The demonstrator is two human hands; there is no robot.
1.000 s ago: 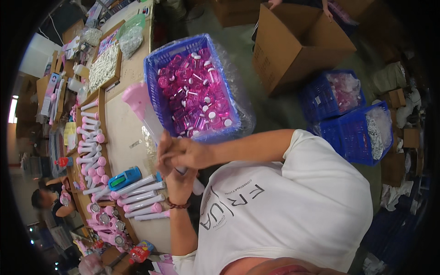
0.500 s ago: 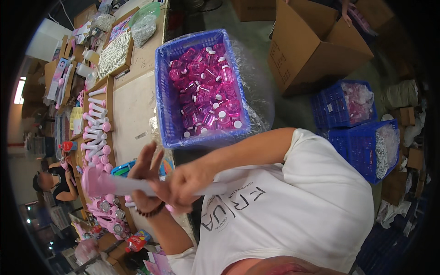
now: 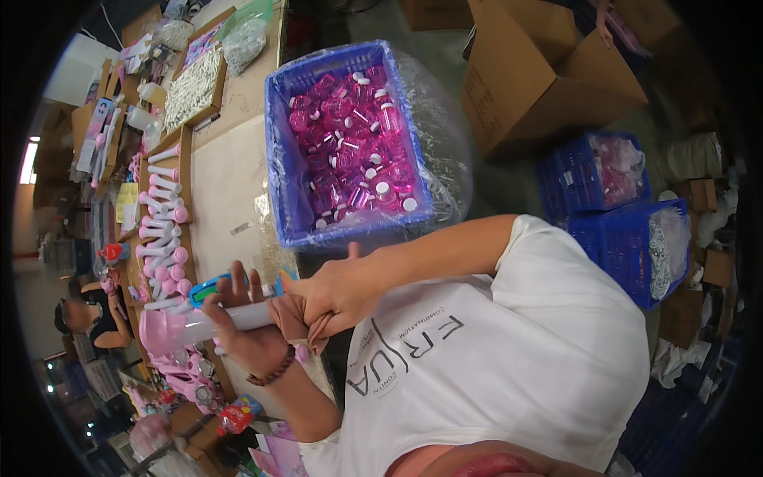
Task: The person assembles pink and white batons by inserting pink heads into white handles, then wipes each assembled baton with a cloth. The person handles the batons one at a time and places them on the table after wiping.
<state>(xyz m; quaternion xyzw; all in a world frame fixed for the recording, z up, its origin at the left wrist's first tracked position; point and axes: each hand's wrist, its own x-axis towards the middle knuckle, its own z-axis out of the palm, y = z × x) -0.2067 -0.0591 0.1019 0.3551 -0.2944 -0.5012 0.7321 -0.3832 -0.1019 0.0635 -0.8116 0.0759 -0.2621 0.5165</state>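
A toy wand with a pink head [image 3: 161,332] and a long whitish tube lies across my left hand [image 3: 250,338], which wears a dark bead bracelet. Its thumb rests over the tube while other fingers stick out, spread. My right hand [image 3: 338,290] is closed around a brown piece [image 3: 302,322] that looks like folded cloth, wrapped about the tube's far end. That end is hidden under it. Behind my left fingers a blue-and-green object [image 3: 211,291] shows in part. Similar pink-and-white wands [image 3: 163,230] lie in a row along the table's left side.
A blue crate [image 3: 274,159] lined with clear plastic holds many pink bottles with white caps. Large cardboard box [image 3: 517,95] stands on the floor behind it, and blue crates [image 3: 584,246] sit at right. A tray of white sticks [image 3: 195,91] lies at far left. Another person [image 3: 99,318] is at left.
My right hand has slid back along the tube, and the brown cloth-like piece now shows in it. The left hand has tipped slightly, and the wand has moved a little lower left.
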